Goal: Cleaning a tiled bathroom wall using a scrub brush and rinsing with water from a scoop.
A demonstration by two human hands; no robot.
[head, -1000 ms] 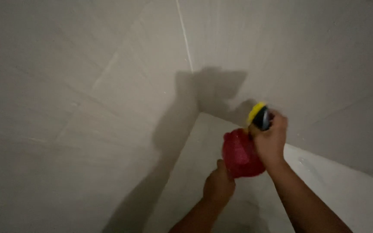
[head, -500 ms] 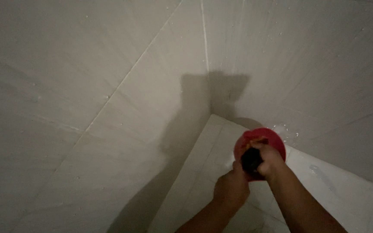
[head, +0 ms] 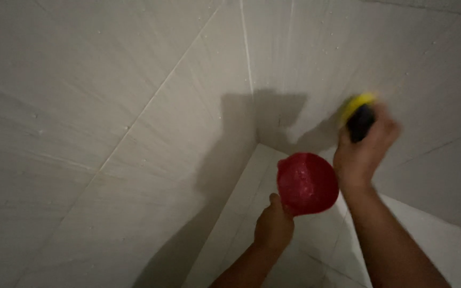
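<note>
Your right hand [head: 359, 154] grips the yellow sponge [head: 359, 114] tightly against the far wall [head: 134, 106]; your left hand [head: 274, 226] clasps the red scoop [head: 308, 183] just left of it.

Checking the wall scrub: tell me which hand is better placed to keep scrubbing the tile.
Right. The right hand holds the yellow scrubber against the wall tile. The left hand sits lower, gripping the red scoop away from the wall.

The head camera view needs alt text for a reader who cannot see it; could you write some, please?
A right hand presses a yellow and black scrubber against a pale tiled wall near a corner, while the left hand holds a red scoop just below.
</note>
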